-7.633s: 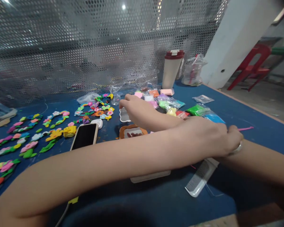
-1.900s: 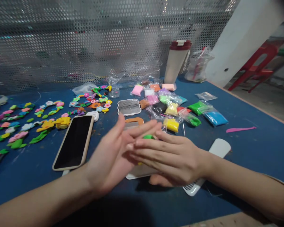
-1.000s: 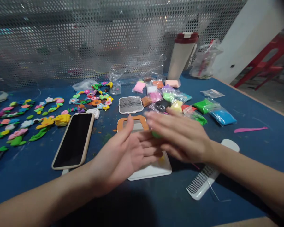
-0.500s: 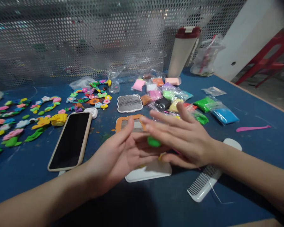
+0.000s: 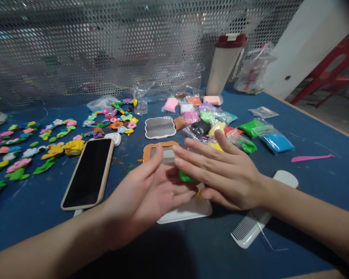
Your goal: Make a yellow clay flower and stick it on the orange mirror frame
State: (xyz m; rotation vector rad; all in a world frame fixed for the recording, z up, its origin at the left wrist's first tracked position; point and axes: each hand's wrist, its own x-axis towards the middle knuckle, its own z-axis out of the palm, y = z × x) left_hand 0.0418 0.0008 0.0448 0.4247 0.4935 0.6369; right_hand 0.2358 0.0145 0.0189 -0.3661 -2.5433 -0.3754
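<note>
A small lump of bright green modelling clay (image 5: 185, 176) is sandwiched between my two hands, partly hidden by the fingers. My left hand (image 5: 154, 190) is palm up underneath, fingers stretched out and thumb raised. Across it lies my right hand (image 5: 229, 170), palm down with straight fingers, pressing the clay against the left fingers. Below them a white board (image 5: 186, 214) shows partly, with a bit of yellow on it. Behind the fingers stands out an orange clay-edged frame (image 5: 149, 151) with a grey middle, partly covered by my hands.
A phone (image 5: 88, 174) lies left, beside colourful clay decorations (image 5: 55, 149). Clay packets (image 5: 197, 116), a white-framed mirror (image 5: 159, 128) and a tumbler (image 5: 225, 64) are farther back. On the right are a white comb (image 5: 244, 236) and a pink tool (image 5: 311, 158).
My right hand has shifted slightly over the left, and the green clay has moved a little left and down, with more of it covered. The view has shifted slightly.
</note>
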